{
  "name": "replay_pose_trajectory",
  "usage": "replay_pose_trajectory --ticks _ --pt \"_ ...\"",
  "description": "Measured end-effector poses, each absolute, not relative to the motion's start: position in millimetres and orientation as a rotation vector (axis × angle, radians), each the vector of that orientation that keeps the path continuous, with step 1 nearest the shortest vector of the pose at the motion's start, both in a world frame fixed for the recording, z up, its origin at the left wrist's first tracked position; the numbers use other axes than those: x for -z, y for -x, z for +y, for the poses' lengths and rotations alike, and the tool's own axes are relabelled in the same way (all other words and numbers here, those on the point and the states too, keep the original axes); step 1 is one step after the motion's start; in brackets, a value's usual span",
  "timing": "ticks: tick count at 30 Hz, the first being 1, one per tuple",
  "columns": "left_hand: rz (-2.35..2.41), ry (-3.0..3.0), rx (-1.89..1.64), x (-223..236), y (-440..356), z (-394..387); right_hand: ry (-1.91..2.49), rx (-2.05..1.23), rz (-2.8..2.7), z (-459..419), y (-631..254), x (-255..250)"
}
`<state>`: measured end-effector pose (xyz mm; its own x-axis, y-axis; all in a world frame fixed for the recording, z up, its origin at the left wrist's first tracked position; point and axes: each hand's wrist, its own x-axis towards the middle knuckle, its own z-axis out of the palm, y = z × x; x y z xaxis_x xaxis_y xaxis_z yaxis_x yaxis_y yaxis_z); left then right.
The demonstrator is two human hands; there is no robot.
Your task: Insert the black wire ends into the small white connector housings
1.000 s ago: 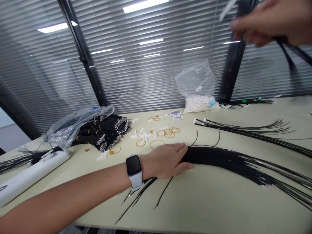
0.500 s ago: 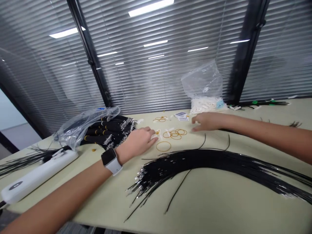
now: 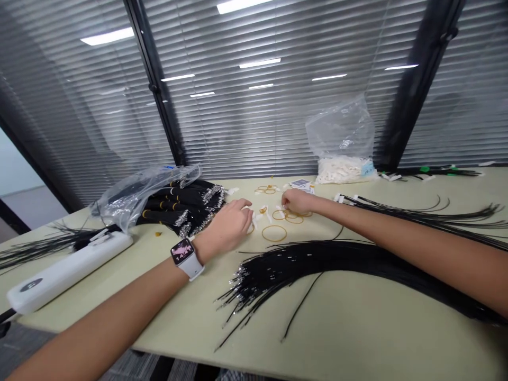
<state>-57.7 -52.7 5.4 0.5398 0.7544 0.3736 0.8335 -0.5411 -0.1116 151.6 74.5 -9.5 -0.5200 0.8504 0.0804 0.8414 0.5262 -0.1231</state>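
My left hand [image 3: 230, 225], with a watch on its wrist, rests knuckles-up on the table among small white plastic pieces [image 3: 260, 217]; its fingers are curled and I cannot see what they hold. My right hand [image 3: 296, 201] reaches across to the yellow rubber bands [image 3: 288, 216], its fingertips pinched down at them. A loose rubber band [image 3: 273, 233] lies just in front of both hands. A thick bundle of black wires [image 3: 317, 259] with metal tips curves along the table below my right forearm.
Tied black wire bundles [image 3: 186, 203] half inside a clear bag lie at the left. A white oblong device [image 3: 67, 270] sits near the left edge. A clear bag of white parts [image 3: 345, 166] stands by the blinds. More black wires [image 3: 428, 214] lie at the right.
My left hand left the big wire bundle and moved up to the white pieces. My right hand came down from the air to the rubber bands, then shifted left.
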Motion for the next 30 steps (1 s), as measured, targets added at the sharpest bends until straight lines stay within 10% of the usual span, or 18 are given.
replay_pose_trajectory --ticks 17,30 --pt "-1.635 3.393 1.461 -5.0 24.4 -84.3 0.81 -1.169 -1.735 -65.8 -151.1 8.0" --pt "-1.767 3.501 1.622 8.3 44.0 -77.4 0.579 -0.267 -2.59 -102.9 -154.7 29.2"
